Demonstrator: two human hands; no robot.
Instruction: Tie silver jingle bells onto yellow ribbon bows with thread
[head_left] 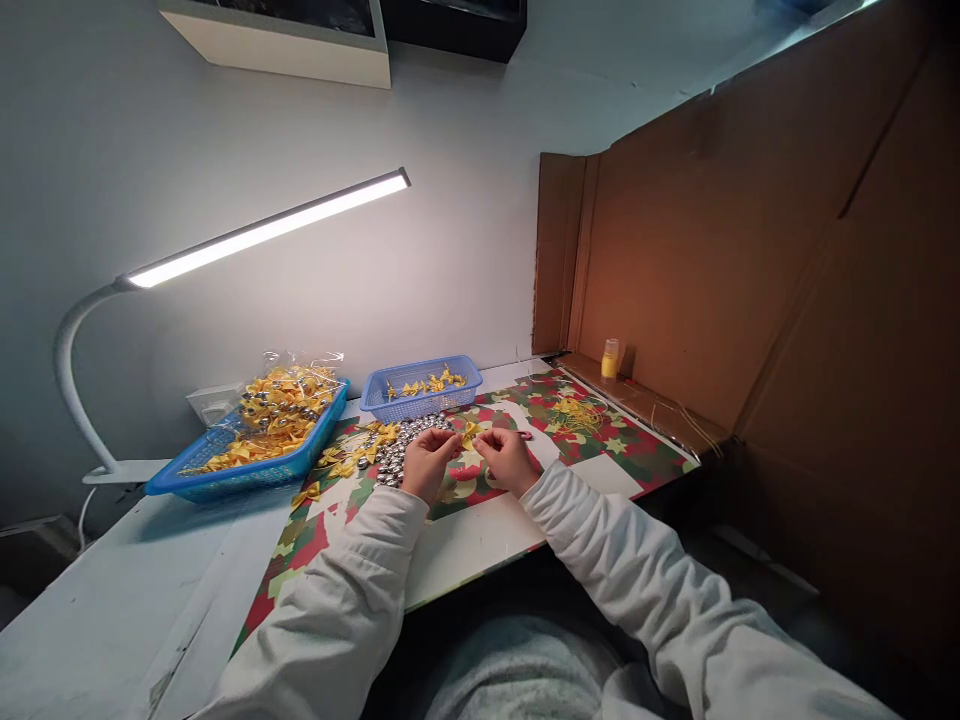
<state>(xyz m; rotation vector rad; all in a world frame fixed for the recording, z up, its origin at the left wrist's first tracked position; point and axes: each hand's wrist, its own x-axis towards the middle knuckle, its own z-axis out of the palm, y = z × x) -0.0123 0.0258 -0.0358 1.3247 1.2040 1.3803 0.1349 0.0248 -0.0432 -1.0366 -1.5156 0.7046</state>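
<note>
A small yellow ribbon bow [469,433] is between my two hands over the patterned mat. My left hand [427,466] is closed in a pinch at the bow's left side. From the right, the pinched fingers of my right hand [507,462] meet the bow's other side. Next to my left hand lies a pile of shiny silver bells [397,455]. Loose yellow bows [343,462] are scattered to the left of the bells. A small reddish thing [525,435] shows behind my right hand; its kind is unclear.
A large blue basket [324,452] at left is heaped with yellow bows. A smaller blue basket [420,407] behind the bells holds several bows. Yellow cords [576,414] lie at right, near a small yellow bottle [610,362]. A cardboard wall [697,220] bounds the right; a lamp [270,232] hangs over the left.
</note>
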